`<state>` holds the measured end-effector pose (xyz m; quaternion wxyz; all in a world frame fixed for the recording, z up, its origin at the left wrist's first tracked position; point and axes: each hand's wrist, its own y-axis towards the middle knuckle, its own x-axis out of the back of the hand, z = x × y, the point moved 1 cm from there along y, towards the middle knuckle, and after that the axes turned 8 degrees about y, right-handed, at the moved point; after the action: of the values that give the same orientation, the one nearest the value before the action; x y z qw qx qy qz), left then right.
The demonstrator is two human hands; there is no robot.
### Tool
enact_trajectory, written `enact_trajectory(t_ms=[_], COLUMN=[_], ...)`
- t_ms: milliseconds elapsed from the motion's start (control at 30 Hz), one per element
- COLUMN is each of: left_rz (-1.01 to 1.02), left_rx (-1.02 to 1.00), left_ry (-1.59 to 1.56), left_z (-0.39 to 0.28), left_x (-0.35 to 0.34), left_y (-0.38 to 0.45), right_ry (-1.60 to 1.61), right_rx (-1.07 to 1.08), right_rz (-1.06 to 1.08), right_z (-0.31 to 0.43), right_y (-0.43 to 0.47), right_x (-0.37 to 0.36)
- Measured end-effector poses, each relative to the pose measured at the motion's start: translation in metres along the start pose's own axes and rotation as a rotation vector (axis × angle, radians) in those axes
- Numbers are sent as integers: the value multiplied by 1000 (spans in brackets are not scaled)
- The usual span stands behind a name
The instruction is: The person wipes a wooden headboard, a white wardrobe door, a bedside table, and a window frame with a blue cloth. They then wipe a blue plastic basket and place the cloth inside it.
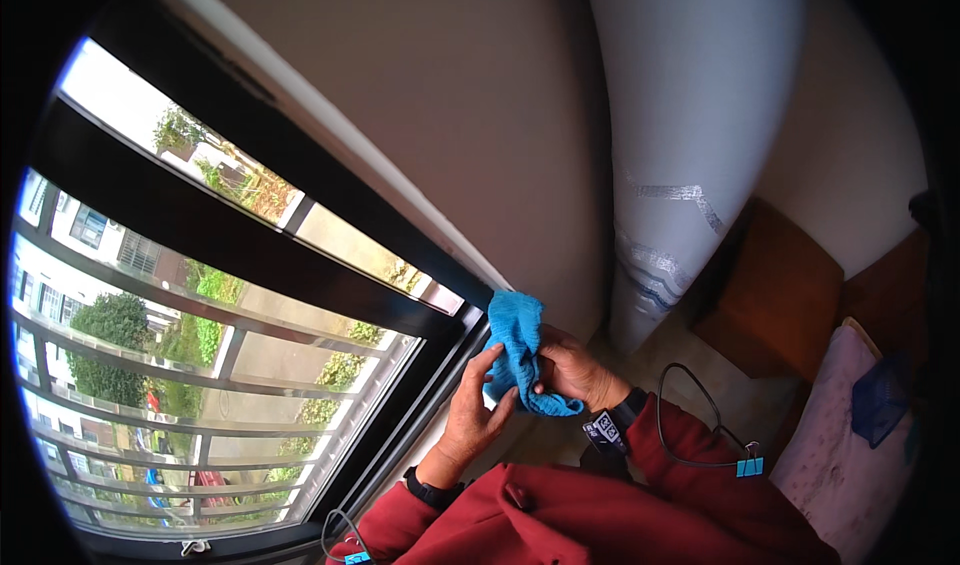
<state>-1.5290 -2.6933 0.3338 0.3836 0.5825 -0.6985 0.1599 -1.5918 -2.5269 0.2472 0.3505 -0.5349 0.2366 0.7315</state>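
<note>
A bunched blue cloth (517,340) is held between both hands, close to the lower corner of a dark window frame (442,325). My left hand (476,403) supports the cloth's left side with its fingers and thumb. On the other side, my right hand (574,370) pinches the cloth, and one end hangs folded below the fingers. The cloth's upper end appears against the edge of the sill and wall; whether it touches them cannot be told. Some fingers are hidden behind the fabric.
Left stands the window with metal bars (225,355) outside the glass. A pale curtain (675,152) with silvery bands hangs ahead. At right are a brown wooden cabinet (780,287) and a pink-covered surface (832,430) bearing a blue plastic basket (881,400). Cables (664,407) are clipped to my sleeves.
</note>
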Motion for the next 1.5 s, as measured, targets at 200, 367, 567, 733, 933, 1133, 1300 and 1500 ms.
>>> enact_trajectory(t_ms=[200,367,567,733,933,1133,1300,1500], left_rz=[143,-7,-78,-325,-426,-530,-480,-529], left_rx=[241,209,-339,-529,-531,-519,-543,-565], left_ry=[-243,-476,-324,-141,26,-8,-10,122], left_z=[6,-3,-33,-51,-41,-32,-49,-63], left_x=[-22,-28,8,41,59,82,77,58], left_y=[21,43,68,80,69,69,79,90], right_ry=[-358,-592,-645,-1732,-1591,-987,-1652,-1268], right_rx=[154,158,778,1698,1047,977,1735,532], right_rz=[-82,-89,-324,-363,-603,-488,-293,-1000], right_z=[17,13,131,185,74,131,216,159], right_y=[-35,-63,-53,11,31,25,70,59], right_x=[15,-3,-129,-218,-65,-91,-188,-48])
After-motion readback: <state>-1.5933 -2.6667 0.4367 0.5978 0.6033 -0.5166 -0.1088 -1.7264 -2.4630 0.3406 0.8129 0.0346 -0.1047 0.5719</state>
